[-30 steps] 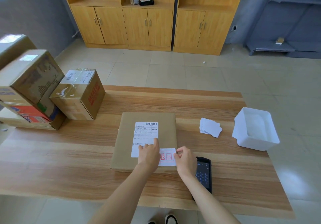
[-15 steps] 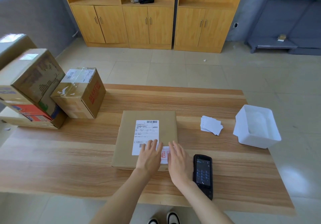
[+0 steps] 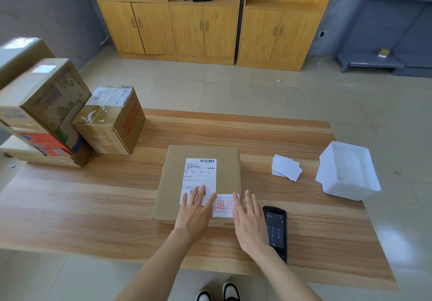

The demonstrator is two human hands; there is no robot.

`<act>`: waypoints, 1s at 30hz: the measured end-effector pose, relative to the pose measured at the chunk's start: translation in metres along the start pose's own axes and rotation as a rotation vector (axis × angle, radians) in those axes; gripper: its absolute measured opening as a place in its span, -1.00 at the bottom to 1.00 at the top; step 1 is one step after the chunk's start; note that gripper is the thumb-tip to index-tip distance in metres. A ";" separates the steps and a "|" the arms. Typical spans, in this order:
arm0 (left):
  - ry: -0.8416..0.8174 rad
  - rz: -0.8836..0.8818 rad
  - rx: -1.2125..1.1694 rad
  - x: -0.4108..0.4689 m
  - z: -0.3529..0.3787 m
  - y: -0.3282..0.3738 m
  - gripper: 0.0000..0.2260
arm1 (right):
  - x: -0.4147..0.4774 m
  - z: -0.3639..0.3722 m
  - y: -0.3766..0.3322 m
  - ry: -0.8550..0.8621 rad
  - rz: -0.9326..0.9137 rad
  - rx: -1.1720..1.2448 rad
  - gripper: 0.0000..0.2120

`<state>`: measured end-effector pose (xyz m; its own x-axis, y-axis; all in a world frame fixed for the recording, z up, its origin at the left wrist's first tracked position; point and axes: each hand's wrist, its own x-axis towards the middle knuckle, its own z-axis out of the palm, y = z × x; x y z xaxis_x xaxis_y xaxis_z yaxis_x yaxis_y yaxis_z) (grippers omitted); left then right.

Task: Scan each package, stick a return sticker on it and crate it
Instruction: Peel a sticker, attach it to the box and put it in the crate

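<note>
Flanking the return sticker on the flat package, left hand and right hand lie flat, fingers straight, gripping nothing, beside the scanner.

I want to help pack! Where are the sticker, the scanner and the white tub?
sticker (image 3: pixel 224 205), head view, its red letters.
scanner (image 3: pixel 276 228), head view, its dark screen.
white tub (image 3: pixel 350 192), head view, its near wall.

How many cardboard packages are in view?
6. One flat package lies in the middle; one box with red print stands to its left; four sit in the stack at far left: top box, labelled box, colourful box, flat bottom box. More may be hidden there.
</note>
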<state>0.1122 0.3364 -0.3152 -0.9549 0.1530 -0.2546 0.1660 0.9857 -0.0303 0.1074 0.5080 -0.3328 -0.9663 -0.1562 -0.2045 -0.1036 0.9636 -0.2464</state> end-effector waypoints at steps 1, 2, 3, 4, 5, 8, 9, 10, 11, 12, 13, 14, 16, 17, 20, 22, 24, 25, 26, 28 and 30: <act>-0.008 -0.014 -0.042 0.000 -0.001 -0.001 -0.34 | 0.000 -0.003 -0.001 -0.021 -0.024 0.035 -0.30; 0.022 -0.029 -0.071 0.001 -0.002 -0.001 -0.40 | 0.001 -0.007 -0.002 -0.053 -0.025 0.090 -0.37; 0.047 -0.068 -0.116 0.001 -0.005 -0.003 -0.46 | 0.003 -0.010 -0.003 -0.063 -0.011 0.151 -0.45; 0.066 -0.126 -0.119 0.005 -0.005 -0.005 -0.47 | 0.008 -0.014 -0.005 -0.072 0.010 0.193 -0.48; 0.034 -0.197 -0.122 0.006 -0.005 -0.007 -0.49 | 0.011 -0.018 -0.006 -0.082 0.016 0.228 -0.48; -0.007 -0.375 -0.216 0.009 -0.011 -0.022 -0.48 | 0.023 -0.027 -0.014 -0.133 0.062 0.382 -0.46; -0.017 -0.415 -0.248 0.009 -0.011 -0.028 -0.47 | 0.026 -0.027 -0.015 -0.156 0.092 0.438 -0.46; -0.040 -0.451 -0.284 0.010 -0.012 -0.033 -0.46 | 0.030 -0.028 -0.016 -0.180 0.123 0.496 -0.45; -0.053 -0.484 -0.318 0.011 -0.014 -0.039 -0.46 | 0.034 -0.029 -0.017 -0.197 0.149 0.541 -0.44; -0.055 -0.515 -0.362 0.012 -0.013 -0.044 -0.45 | 0.037 -0.030 -0.019 -0.209 0.168 0.573 -0.43; -0.052 -0.549 -0.417 0.013 -0.013 -0.049 -0.44 | 0.040 -0.030 -0.019 -0.214 0.181 0.595 -0.42; -0.054 -0.587 -0.480 0.014 -0.014 -0.052 -0.42 | 0.042 -0.030 -0.020 -0.216 0.189 0.611 -0.41; -0.071 -0.644 -0.619 0.017 -0.014 -0.059 -0.37 | 0.047 -0.030 -0.020 -0.218 0.203 0.634 -0.39; -0.077 -0.660 -0.692 0.019 -0.013 -0.062 -0.34 | 0.049 -0.029 -0.020 -0.220 0.213 0.644 -0.38; -0.056 -0.704 -0.847 0.022 -0.011 -0.067 -0.28 | 0.053 -0.027 -0.021 -0.234 0.248 0.700 -0.36; -0.032 -0.733 -0.923 0.024 -0.010 -0.072 -0.25 | 0.055 -0.025 -0.021 -0.227 0.270 0.743 -0.34; 0.004 -0.768 -1.018 0.026 -0.009 -0.075 -0.26 | 0.057 -0.024 -0.022 -0.214 0.296 0.796 -0.32; 0.020 -0.786 -1.064 0.027 -0.009 -0.076 -0.28 | 0.058 -0.024 -0.022 -0.207 0.305 0.821 -0.32; 0.029 -0.803 -1.100 0.028 -0.009 -0.077 -0.31 | 0.059 -0.022 -0.021 -0.203 0.312 0.838 -0.32; 0.023 -0.831 -1.132 0.029 -0.008 -0.077 -0.37 | 0.061 -0.021 -0.022 -0.202 0.325 0.862 -0.32; 0.012 -0.843 -1.149 0.030 -0.008 -0.078 -0.41 | 0.063 -0.018 -0.022 -0.194 0.341 0.885 -0.31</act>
<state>0.0686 0.2648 -0.3130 -0.6692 -0.5035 -0.5464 -0.7265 0.2893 0.6232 0.0448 0.4804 -0.3233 -0.8477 -0.0076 -0.5304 0.4667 0.4644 -0.7527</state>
